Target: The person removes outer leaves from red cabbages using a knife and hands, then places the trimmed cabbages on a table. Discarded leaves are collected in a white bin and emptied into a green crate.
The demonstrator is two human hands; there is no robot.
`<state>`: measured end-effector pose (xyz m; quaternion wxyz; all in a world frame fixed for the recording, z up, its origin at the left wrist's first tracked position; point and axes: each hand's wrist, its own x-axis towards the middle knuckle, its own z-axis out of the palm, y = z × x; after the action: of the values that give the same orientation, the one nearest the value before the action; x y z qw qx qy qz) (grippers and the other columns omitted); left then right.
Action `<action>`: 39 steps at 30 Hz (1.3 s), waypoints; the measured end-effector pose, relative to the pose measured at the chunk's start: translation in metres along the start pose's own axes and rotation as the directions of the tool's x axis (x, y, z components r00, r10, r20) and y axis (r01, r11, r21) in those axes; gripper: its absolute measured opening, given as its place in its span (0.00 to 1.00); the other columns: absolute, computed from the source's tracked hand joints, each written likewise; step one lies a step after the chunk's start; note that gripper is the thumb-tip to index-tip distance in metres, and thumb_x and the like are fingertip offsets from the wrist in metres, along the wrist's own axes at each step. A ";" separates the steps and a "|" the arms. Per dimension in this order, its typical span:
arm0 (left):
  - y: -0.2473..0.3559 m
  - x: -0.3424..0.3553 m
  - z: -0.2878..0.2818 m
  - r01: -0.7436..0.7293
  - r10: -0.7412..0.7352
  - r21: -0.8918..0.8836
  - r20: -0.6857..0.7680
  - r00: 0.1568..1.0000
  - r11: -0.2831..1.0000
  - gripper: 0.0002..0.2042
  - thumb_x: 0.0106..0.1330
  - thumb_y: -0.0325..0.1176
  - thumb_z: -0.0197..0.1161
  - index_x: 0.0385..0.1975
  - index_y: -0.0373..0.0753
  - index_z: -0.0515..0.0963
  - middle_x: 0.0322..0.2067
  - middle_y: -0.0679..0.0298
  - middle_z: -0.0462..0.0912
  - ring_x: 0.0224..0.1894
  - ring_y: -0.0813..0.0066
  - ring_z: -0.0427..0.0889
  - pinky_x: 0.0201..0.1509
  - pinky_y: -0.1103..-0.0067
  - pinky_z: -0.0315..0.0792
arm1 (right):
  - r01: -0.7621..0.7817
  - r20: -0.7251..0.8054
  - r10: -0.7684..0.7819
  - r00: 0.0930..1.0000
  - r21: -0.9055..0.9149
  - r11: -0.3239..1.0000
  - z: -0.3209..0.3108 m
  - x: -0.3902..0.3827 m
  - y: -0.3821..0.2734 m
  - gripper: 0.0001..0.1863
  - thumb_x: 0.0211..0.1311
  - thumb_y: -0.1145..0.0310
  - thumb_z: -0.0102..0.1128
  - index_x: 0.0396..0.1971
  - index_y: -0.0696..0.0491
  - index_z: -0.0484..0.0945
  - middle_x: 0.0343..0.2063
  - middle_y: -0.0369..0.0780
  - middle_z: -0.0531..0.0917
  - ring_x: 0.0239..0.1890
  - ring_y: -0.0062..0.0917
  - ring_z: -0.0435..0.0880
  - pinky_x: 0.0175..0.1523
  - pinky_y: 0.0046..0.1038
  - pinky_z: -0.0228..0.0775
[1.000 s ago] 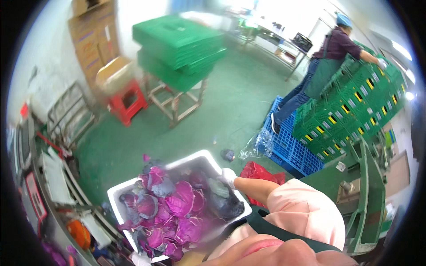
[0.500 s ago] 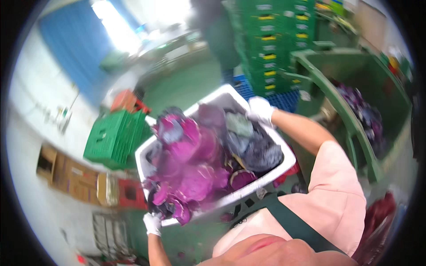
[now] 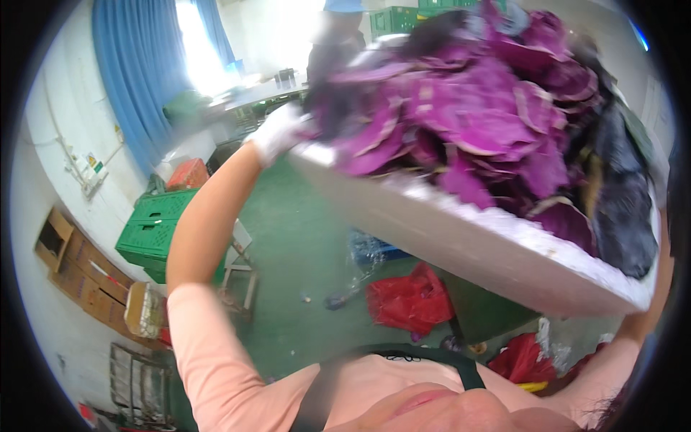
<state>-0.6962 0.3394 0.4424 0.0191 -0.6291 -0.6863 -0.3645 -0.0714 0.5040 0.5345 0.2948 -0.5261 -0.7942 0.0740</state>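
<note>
Half a second ago you held the white tub (image 3: 468, 245) low against your body; now you have it hoisted to head height and tipped, its load of purple cabbage leaves (image 3: 497, 122) heaped above the rim. Your left hand (image 3: 277, 133), in a white glove, has its grip closed on the far left corner of the tub. Your right hand is hidden behind the tub's low right end, so you cannot tell from here how its grip stands, though it probably bears the weight there.

Judge the tub as stiff and bulky, heavy with its fill. The leaves are loose, light singly and likely slippery, so they will slide toward the lower side. Hold at opposite corners, under the rim.

To your left stand green crates (image 3: 155, 230) and a small stool (image 3: 241, 277); cardboard boxes (image 3: 79, 266) line the wall. Below the tub the green floor (image 3: 295, 237) has red bags (image 3: 410, 299) and scraps on it. Another person (image 3: 335, 29) stands beyond by a bench (image 3: 252, 93) near the blue curtain (image 3: 133, 72). Open room lies over the floor ahead.
</note>
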 end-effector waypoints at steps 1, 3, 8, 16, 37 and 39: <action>-0.004 0.028 0.007 -0.101 0.066 0.283 0.133 0.989 0.954 0.06 0.56 0.37 0.69 0.30 0.47 0.88 0.28 0.54 0.85 0.31 0.56 0.84 0.37 0.68 0.77 | -0.002 0.095 -0.012 0.995 0.148 0.989 0.081 0.034 0.045 0.20 0.59 0.60 0.65 0.36 0.67 0.83 0.27 0.34 0.83 0.30 0.16 0.78 0.35 0.28 0.72; 0.012 0.174 0.045 -0.607 0.562 0.519 0.264 0.784 0.602 0.06 0.57 0.38 0.69 0.34 0.54 0.90 0.28 0.59 0.87 0.29 0.60 0.84 0.38 0.70 0.79 | -0.037 -0.084 0.040 0.996 0.038 0.999 0.022 0.039 0.016 0.20 0.59 0.60 0.65 0.36 0.67 0.83 0.27 0.35 0.83 0.30 0.16 0.78 0.35 0.27 0.72; 0.129 0.261 0.244 -0.284 0.179 0.348 0.304 0.936 0.893 0.16 0.67 0.41 0.59 0.47 0.38 0.84 0.44 0.49 0.86 0.44 0.56 0.85 0.46 0.68 0.79 | -0.125 -0.002 0.126 0.992 0.059 0.990 0.105 0.088 0.086 0.21 0.60 0.60 0.65 0.37 0.67 0.82 0.28 0.35 0.83 0.30 0.16 0.78 0.35 0.27 0.73; 0.172 0.368 0.249 0.004 0.008 -0.016 0.649 0.760 1.000 0.22 0.59 0.50 0.69 0.44 0.36 0.85 0.40 0.60 0.86 0.37 0.69 0.87 0.42 0.73 0.83 | -0.131 0.060 0.124 0.990 0.120 0.984 0.160 0.223 0.117 0.21 0.61 0.59 0.64 0.38 0.66 0.82 0.29 0.35 0.83 0.30 0.17 0.79 0.35 0.27 0.73; 0.041 0.237 0.547 0.373 0.056 -0.908 0.390 0.919 0.189 0.22 0.78 0.39 0.45 0.65 0.32 0.67 0.62 0.57 0.74 0.63 0.66 0.72 0.68 0.74 0.65 | -0.029 -0.107 0.037 0.994 0.082 0.996 0.183 0.298 0.122 0.22 0.62 0.58 0.63 0.42 0.66 0.81 0.31 0.37 0.84 0.32 0.17 0.80 0.36 0.26 0.75; 0.048 0.273 0.519 0.263 0.093 -0.939 0.289 0.953 0.222 0.21 0.78 0.38 0.45 0.63 0.31 0.68 0.60 0.57 0.76 0.61 0.66 0.73 0.66 0.74 0.66 | -0.042 -0.120 0.052 0.991 0.082 0.996 0.183 0.295 0.119 0.22 0.63 0.58 0.63 0.42 0.66 0.81 0.31 0.37 0.84 0.32 0.17 0.81 0.37 0.26 0.75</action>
<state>-0.4860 0.8411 0.2169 -0.4944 -0.5097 -0.3385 -0.6174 -0.1576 0.8498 0.4498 0.3615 -0.5361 -0.7586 0.0802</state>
